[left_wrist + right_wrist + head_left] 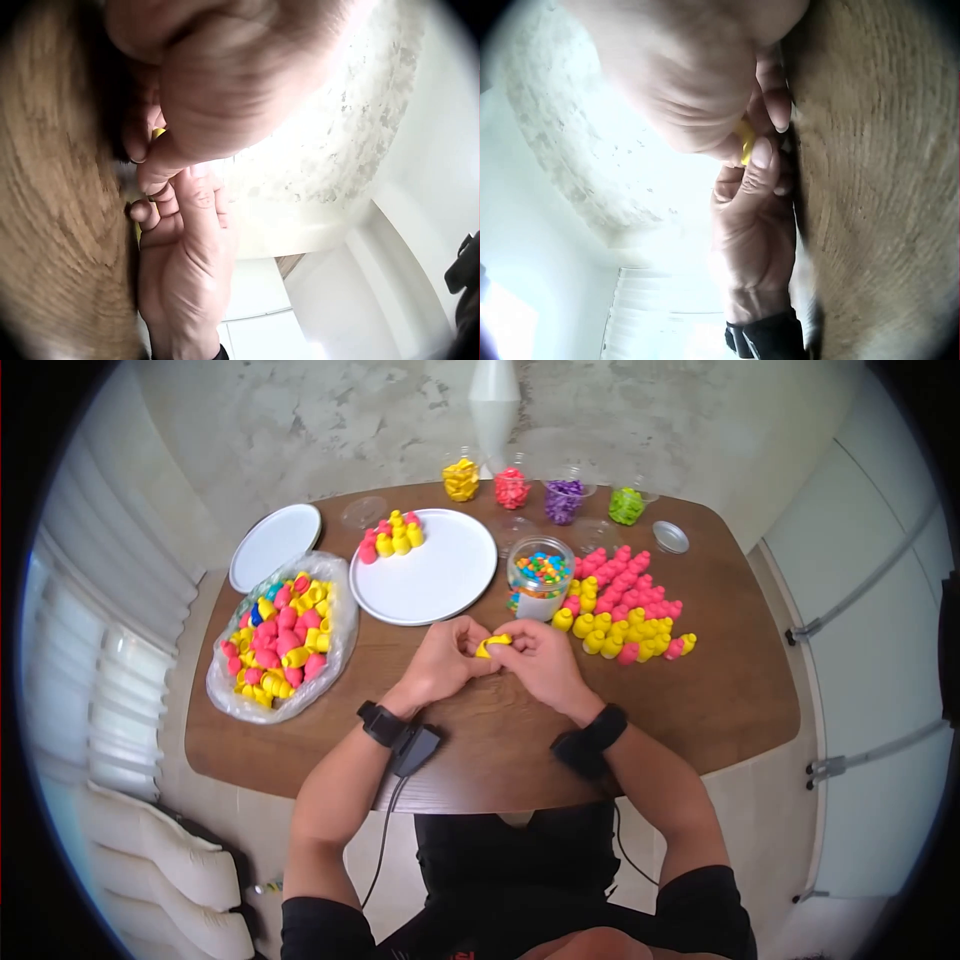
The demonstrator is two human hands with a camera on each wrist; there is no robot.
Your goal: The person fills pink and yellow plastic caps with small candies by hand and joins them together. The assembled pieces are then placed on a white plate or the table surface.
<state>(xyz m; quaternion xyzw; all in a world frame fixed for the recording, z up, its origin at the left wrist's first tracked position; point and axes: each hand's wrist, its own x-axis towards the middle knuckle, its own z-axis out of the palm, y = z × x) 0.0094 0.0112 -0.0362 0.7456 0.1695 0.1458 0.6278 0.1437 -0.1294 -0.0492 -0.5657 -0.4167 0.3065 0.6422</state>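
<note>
My left hand (445, 665) and right hand (545, 668) meet over the near middle of the table. Between their fingertips they pinch a small yellow, rounded piece (493, 647), partly covered by the fingers. In the right wrist view only a yellow sliver (746, 140) shows between the thumbs and fingers. Just beyond the hands stands a clear jar (534, 606) of small multicoloured bits. To the right of the hands, many yellow (640, 632) and pink (640, 600) round-topped figures stand grouped.
A plastic bag (345, 622) full of pink and yellow pieces lies at left. A white round tray (440, 585) holds several figures; another white disc (275, 550) is behind the bag. Cups of yellow (461, 480), pink (511, 490), purple (563, 503) and green (626, 507) pieces line the far edge.
</note>
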